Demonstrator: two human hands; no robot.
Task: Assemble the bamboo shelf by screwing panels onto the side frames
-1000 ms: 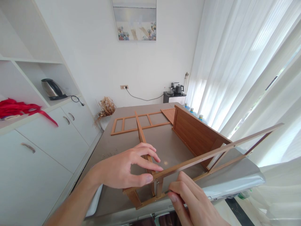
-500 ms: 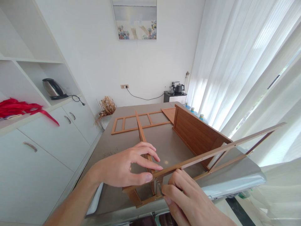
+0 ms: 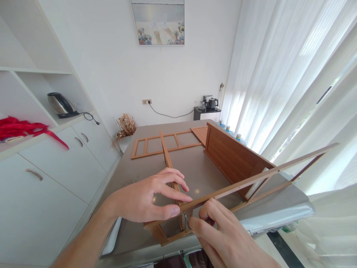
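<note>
The right hand (image 3: 220, 232) appears closed on a bent metal key (image 3: 186, 220), held at the near end of the upright ladder frame (image 3: 245, 182); the left hand (image 3: 152, 197), loosely spread, rests its fingertips on the top rail. The frame stands along the worktop's (image 3: 192, 162) near edge, long axis slanting toward the right edge. Assembly seems partial: a narrow board (image 3: 167, 158) meets it; the flat frame (image 3: 153, 153), toward the far edge, and small screws (image 3: 129, 182), near the left, lie apart.

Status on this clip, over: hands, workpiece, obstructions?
Left hand spread on near wooden frame; right hand gripping bent metal tool there. Frame on edge. Nothing seen blocking either hand; wooden panel stands beyond.
</note>
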